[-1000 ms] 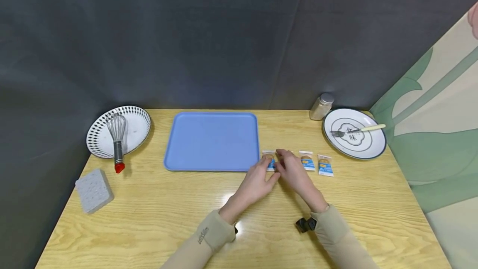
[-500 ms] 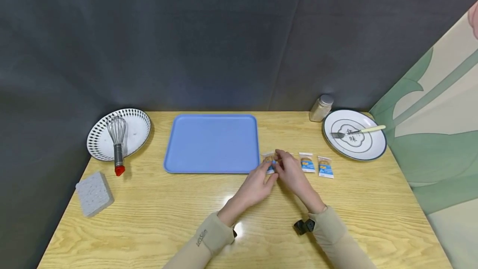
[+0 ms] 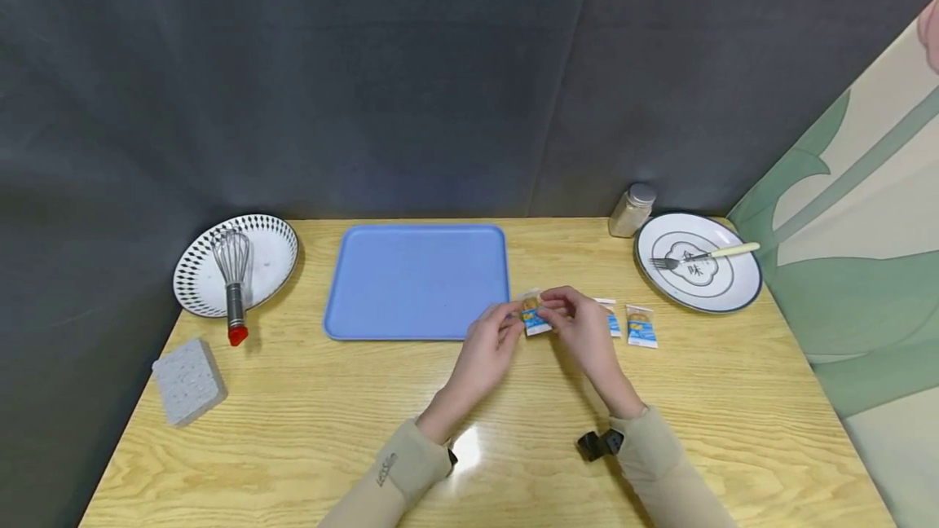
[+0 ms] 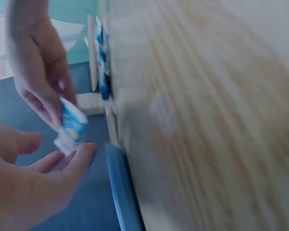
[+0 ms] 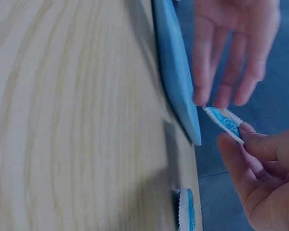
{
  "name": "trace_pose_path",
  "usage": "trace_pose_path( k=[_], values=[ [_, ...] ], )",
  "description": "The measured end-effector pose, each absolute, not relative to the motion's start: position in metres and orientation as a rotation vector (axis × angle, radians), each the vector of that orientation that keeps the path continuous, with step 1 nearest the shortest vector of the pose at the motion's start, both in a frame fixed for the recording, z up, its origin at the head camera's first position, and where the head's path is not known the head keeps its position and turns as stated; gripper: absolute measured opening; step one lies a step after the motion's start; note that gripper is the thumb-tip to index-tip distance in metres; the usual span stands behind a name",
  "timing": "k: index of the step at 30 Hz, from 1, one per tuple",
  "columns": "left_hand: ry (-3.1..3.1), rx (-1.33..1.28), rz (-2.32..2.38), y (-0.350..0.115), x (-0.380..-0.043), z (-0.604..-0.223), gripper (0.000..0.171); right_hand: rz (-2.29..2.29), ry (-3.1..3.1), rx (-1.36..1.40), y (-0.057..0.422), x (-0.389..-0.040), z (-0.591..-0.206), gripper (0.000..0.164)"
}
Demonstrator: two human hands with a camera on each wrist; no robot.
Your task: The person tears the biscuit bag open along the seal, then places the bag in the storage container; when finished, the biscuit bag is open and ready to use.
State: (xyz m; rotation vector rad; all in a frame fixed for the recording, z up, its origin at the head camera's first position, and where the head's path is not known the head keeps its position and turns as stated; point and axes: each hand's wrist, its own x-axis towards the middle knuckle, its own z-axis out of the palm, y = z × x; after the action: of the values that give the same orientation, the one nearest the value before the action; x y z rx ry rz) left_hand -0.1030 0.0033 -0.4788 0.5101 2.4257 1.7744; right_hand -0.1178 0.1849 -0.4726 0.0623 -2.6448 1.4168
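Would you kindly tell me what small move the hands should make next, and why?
I would probably have the left hand gently pinch the free end of the raised packet, since the right hand alone seems to grip it, at the opposite end, while the left fingertips sit spread close by that free end.

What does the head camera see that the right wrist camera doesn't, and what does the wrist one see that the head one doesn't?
Only the head view shows the jar, the fork and the plate under it. Only the right wrist view clearly shows the zigzag edge of the held packet. Both show that packet, the right hand pinching it, the left hand, the blue tray and the wooden table.
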Motion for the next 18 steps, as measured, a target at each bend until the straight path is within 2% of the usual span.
trace_pose_path(
  k=[6, 13, 18],
  values=[
    [2.428, 0.405, 1.939, -0.004, -0.112, -0.482, 0.031, 1.568, -2.56, 0.046, 0.177, -0.107, -0.464, 0.014],
    [2.347, 0.316, 1.971, -0.014, -0.119, -0.476, 0.016, 1.721, -2.543, 0.075, 0.161, -0.097, -0.46, 0.013],
    [2.337, 0.323, 1.955, -0.022, -0.121, -0.474, 0.013, 1.743, -2.572, 0.183, 0.159, -0.097, -0.459, 0.01]
  ],
)
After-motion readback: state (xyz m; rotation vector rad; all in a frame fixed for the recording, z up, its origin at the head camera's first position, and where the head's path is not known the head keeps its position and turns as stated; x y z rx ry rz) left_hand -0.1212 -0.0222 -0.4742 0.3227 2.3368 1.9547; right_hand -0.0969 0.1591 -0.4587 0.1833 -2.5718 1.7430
